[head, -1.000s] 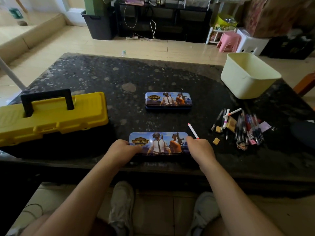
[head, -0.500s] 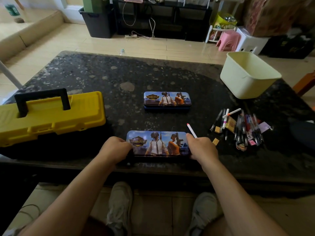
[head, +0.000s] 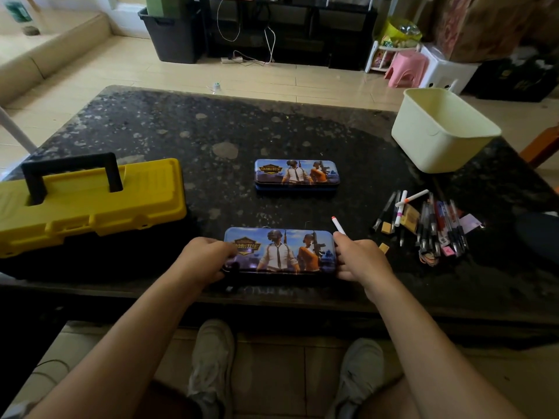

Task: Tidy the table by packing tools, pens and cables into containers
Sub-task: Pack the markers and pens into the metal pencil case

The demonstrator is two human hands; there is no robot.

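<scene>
**Both hands on the near tin**

Near tin [head: 281, 249], lid shut, sits at the table [head: 181, 131] edge. Left hand [head: 205, 258] grips its left end. Right hand [head: 360, 258] grips its right end, with a white pen [head: 338, 225] also pinched. Left of it: closed yellow toolbox [head: 90, 201]. Right: loose pens [head: 432, 225]. Beyond: second shut tin [head: 296, 173], open cream tub [head: 438, 131].

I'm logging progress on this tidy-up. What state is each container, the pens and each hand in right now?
near pencil case: lid on, held at both ends.
far pencil case: shut, untouched.
yellow toolbox: shut, handle upright.
cream tub: upright, no lid.
loose pens: piled, unpacked.
left hand: grips the near pencil case's left end.
right hand: grips its right end, plus a white pen.
</scene>
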